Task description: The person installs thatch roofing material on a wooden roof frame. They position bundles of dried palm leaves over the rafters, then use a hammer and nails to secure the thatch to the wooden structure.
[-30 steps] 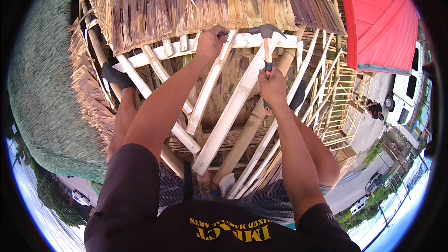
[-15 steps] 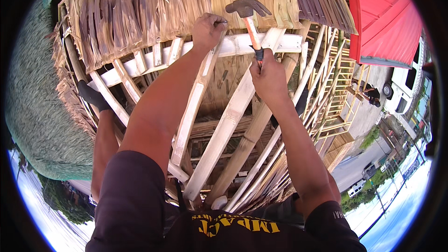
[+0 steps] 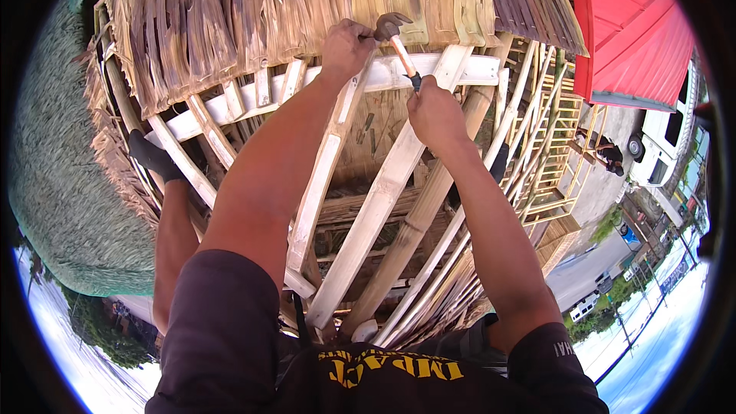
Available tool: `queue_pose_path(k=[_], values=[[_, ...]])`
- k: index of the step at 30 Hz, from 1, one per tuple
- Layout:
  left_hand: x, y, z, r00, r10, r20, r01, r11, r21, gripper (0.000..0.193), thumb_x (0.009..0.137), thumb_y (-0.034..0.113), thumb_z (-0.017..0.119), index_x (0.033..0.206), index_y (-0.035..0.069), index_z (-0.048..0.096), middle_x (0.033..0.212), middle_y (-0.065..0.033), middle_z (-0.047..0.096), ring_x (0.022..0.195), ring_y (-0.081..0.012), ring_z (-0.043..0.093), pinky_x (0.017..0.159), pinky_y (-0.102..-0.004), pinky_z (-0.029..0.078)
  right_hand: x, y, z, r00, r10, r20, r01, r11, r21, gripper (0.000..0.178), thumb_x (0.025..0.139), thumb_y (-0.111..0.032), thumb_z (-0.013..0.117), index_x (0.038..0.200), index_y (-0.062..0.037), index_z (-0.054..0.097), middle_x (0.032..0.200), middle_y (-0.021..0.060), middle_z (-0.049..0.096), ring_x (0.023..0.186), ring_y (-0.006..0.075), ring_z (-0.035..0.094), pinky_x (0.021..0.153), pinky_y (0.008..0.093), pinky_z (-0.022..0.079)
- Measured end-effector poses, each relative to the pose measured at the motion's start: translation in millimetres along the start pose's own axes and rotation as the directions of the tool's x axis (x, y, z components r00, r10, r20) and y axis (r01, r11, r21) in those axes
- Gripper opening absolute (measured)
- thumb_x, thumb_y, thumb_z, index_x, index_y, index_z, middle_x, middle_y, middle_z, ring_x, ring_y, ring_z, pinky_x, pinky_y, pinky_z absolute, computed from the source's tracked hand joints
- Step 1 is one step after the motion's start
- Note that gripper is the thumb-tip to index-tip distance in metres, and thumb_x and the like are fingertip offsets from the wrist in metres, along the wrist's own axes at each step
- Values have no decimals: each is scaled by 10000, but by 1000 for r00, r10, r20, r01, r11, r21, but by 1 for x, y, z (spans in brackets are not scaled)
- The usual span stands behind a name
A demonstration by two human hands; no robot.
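My right hand [image 3: 438,116] is closed round the dark lower end of a claw hammer [image 3: 402,55] with an orange handle. The hammer's head touches or lies very close to the fingers of my left hand [image 3: 347,47]. Those fingers are pinched together at the lower edge of the dried-leaf thatch [image 3: 291,8], just above a pale bamboo rafter [image 3: 326,161]. What they pinch, possibly something small, is hidden. A whitish crosswise batten [image 3: 391,73] runs below the thatch edge, behind both hands.
Pale split-bamboo rafters [image 3: 376,199] slope toward me with open gaps between them. My foot in a dark sock [image 3: 153,155] rests on the frame at left. A red metal roof [image 3: 636,23] and a white van [image 3: 665,138] lie at right, with a person [image 3: 609,155] below.
The hammer has swung down and left, its head coming from above the thatch edge to beside my left fingers. My left hand keeps its pinch in nearly the same place.
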State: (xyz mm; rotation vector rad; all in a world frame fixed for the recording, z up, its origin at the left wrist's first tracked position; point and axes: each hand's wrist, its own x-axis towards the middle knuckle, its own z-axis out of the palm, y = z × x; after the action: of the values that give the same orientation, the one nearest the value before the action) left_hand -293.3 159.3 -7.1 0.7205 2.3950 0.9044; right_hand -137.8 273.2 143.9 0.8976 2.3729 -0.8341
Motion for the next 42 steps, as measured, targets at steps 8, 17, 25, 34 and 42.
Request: queue_pose_path(k=[8, 17, 25, 34, 42], values=[[6, -26, -12, 968, 138, 210, -47, 922, -385, 414, 901, -105, 541, 1291, 22, 490, 1176, -121, 611, 1089, -214, 603, 986, -352, 491, -3, -25, -12, 966, 65, -249, 4, 963, 268, 254, 965, -167, 585, 1096, 28, 487, 777, 263, 682, 745, 471, 689, 676, 551, 547], [4, -32, -1, 983, 142, 119, -93, 933, -346, 350, 890, -88, 570, 1223, 13, 536, 1126, -108, 618, 1028, -218, 612, 950, -358, 506, 2, -16, -14, 940, 9, -342, 90, 958, 274, 242, 974, -186, 587, 1058, 25, 505, 805, 265, 690, 764, 460, 691, 705, 562, 536], [4, -32, 1, 983, 172, 65, -144, 939, -311, 327, 901, -68, 599, 1213, 12, 540, 1110, -116, 617, 1001, -228, 626, 916, -342, 516, 8, -10, -8, 902, -100, -421, 177, 973, 148, 261, 959, -159, 603, 1092, 14, 461, 791, 237, 690, 761, 455, 694, 683, 550, 552], [-8, 5, -13, 990, 87, 114, -93, 994, 53, 378, 891, -39, 600, 1259, 20, 536, 1202, -177, 631, 1093, -283, 641, 951, -386, 526, -22, -6, -15, 980, 126, -154, -134, 990, -48, 262, 960, -162, 577, 1071, 65, 507, 846, 291, 695, 825, 481, 689, 757, 577, 539], [-205, 125, -123, 877, 108, 469, 209, 792, -574, 415, 919, -10, 621, 1327, 23, 553, 1093, -130, 692, 1036, -176, 683, 828, -325, 564, -148, -51, 5, 961, 260, -98, -168, 825, 539, 256, 902, -204, 615, 915, 51, 614, 789, 225, 696, 693, 367, 705, 663, 475, 576]])
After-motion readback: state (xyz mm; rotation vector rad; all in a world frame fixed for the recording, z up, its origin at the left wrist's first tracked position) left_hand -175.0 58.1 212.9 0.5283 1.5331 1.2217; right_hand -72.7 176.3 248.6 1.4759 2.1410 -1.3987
